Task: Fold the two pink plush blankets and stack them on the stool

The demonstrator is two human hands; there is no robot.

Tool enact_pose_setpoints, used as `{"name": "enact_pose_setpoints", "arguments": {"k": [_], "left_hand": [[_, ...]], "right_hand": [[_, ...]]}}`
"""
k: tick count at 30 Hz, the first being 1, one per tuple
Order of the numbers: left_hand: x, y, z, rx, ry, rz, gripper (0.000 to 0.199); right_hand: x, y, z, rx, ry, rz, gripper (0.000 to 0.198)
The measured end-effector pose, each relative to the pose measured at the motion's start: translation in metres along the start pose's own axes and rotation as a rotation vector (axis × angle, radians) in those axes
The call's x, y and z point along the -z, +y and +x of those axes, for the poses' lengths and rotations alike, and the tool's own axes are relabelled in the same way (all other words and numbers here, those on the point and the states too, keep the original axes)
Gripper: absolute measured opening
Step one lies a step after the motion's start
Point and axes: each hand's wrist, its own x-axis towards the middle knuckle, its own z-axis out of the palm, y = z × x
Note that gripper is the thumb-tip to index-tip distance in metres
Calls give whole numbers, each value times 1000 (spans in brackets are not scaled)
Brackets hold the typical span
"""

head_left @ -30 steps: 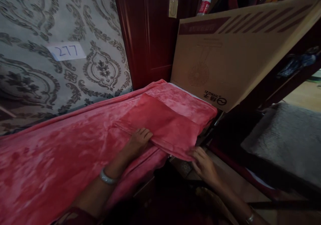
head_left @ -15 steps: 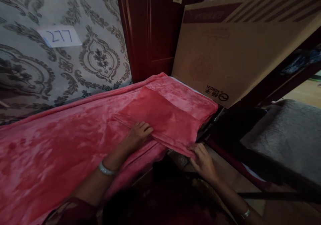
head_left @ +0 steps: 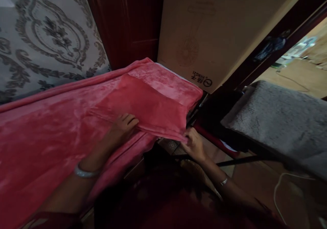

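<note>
A smooth pink cloth (head_left: pixel 143 99) lies roughly flat, with a layered near edge, on a plush pink blanket (head_left: pixel 56 130). My left hand (head_left: pixel 125 123) rests at the near edge of the cloth, fingers bent and closed over it; the fingertips are partly hidden. At the cloth's near right corner, my right hand (head_left: pixel 192 142) pinches the edge between thumb and fingers. That corner hangs out past the blanket, over the floor.
A large cardboard box (head_left: pixel 199 35) leans behind the blanket's far end, beside a dark red door (head_left: pixel 127 21). Patterned wallpaper (head_left: pixel 56 31) runs along the left. To the right stands a seat with a grey fuzzy cover (head_left: pixel 276 120). A white cable (head_left: pixel 277 191) trails across the floor.
My view has turned right and downward, so the scene sits further left and higher. Both hands stay at the same edge of the pink cloth, which looks nearly unchanged.
</note>
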Motion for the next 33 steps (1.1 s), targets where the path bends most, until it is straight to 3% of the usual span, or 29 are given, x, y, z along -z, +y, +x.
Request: {"name": "enact_pose_setpoints", "arguments": {"k": [5,10,14,18,21,24,27,30,33], "left_hand": [[-1,1,-2,-43,4,64,22],[0,4,-3,-37,-28,87,23],[1,5,-5,-4,-38,64,19],[1,5,-8,8,26,23,21],[1,5,-9,29,54,6,22],[1,5,-10,68,127,45,22],[4,4,-13,120,279,104,39],[6,1,-16,146,424,126,58],[6,-3,-18,183,468,146,64]], "right_hand": [[-7,1,-13,-2,-204,51,7],[-10,-15,4,17,-134,40,17],[-39,-44,39,87,-114,79,39],[-75,-68,70,46,-284,-41,63],[-88,-74,87,12,-443,-159,55],[-87,-65,109,-16,-558,-91,32],[-78,-44,150,-56,-616,77,19],[-62,-14,217,-88,-599,226,12],[-36,21,293,-383,-482,412,12]]}}
